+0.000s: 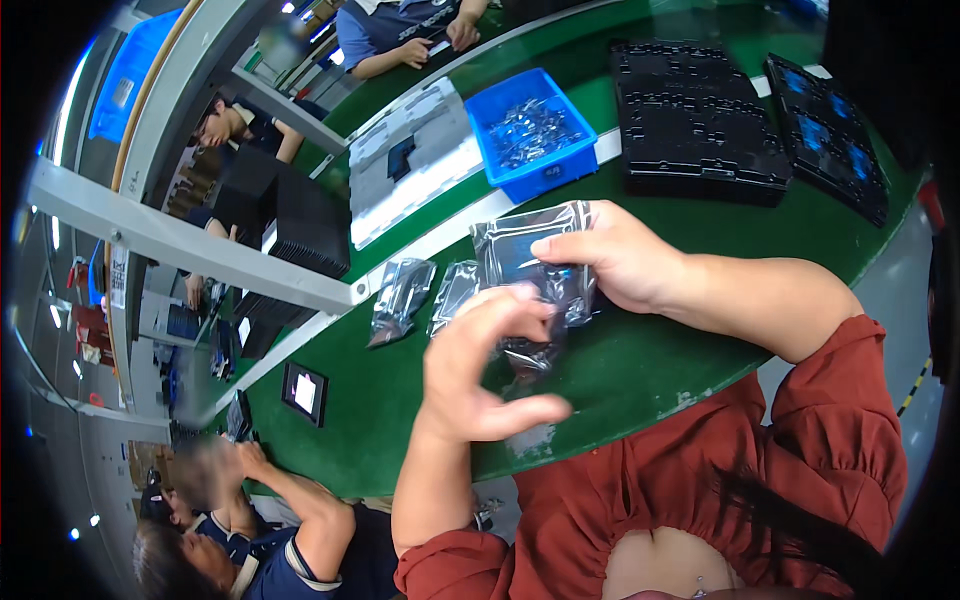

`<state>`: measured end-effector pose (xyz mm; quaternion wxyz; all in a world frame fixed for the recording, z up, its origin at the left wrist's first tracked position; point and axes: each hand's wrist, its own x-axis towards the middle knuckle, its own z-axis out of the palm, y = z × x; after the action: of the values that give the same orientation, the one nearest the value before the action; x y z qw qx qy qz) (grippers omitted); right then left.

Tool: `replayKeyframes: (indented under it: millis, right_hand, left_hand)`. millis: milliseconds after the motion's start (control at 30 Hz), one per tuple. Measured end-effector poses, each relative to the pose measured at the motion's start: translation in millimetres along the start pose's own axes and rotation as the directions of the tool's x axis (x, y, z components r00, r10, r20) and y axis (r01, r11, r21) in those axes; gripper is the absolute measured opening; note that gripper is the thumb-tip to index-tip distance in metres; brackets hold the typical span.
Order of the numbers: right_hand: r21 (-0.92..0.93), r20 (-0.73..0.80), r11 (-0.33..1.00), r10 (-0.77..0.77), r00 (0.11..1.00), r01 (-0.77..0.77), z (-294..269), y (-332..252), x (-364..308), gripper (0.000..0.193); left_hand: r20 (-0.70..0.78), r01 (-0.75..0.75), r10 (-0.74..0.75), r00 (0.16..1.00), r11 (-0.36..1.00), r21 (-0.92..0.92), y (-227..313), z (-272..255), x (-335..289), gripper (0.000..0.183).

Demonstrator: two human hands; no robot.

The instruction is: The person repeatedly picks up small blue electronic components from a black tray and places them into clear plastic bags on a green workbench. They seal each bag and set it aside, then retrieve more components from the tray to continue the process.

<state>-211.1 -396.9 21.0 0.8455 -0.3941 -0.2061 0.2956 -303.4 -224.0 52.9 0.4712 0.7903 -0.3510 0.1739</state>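
My right hand (632,262) grips a shiny clear plastic bag (505,245) with a dark flat item inside, its thumb lying across the top. Just in front of the bag's lower part is my left hand (465,365), slightly blurred. Its fingers are curved and the thumb stands apart, with nothing held between them. Whether its fingertips touch the bag I cannot tell. On the green tabletop (640,365), a similar bagged dark item (402,300) lies to the left. Another bag (455,293) is partly hidden behind my left hand.
Beyond my hands, a blue bin (548,185) holds many small shiny pieces. Stacked black trays (700,120) stand at the far right, beside a tilted black tray (825,135). A grey metal beam (200,235) crosses the left. A framed dark device (304,393) lies near a co-worker's arm (325,530).
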Motion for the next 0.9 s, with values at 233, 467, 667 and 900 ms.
replayKeyframes:
  millis: [233, 467, 667, 900]
  right_hand:
    - [-0.46, 0.038, 0.876, -0.146, 0.989, 0.147, 9, 29, -14, 0.024]
    - [-0.612, 0.199, 0.764, -0.1, 0.975, 0.204, 14, 40, -16, 0.03]
    - [-0.862, 0.13, 0.487, -0.051, 0.99, 0.138, 15, -3, -9, 0.029]
    - [-0.876, 0.474, 0.037, 0.251, 0.844, 0.481, 9, -18, -6, 0.021]
  left_hand:
    - [-0.455, 0.457, -0.406, 0.793, 0.889, 0.003, -37, 2, -6, 0.022]
    - [-0.384, 0.427, -0.586, 0.714, 0.799, -0.424, -42, 4, -21, 0.015]
    - [-0.288, 0.526, -0.474, 0.832, 0.84, 0.136, -26, 9, -15, 0.011]
    - [0.055, 0.418, -0.469, 0.882, 0.831, 0.368, -16, 15, -14, 0.013]
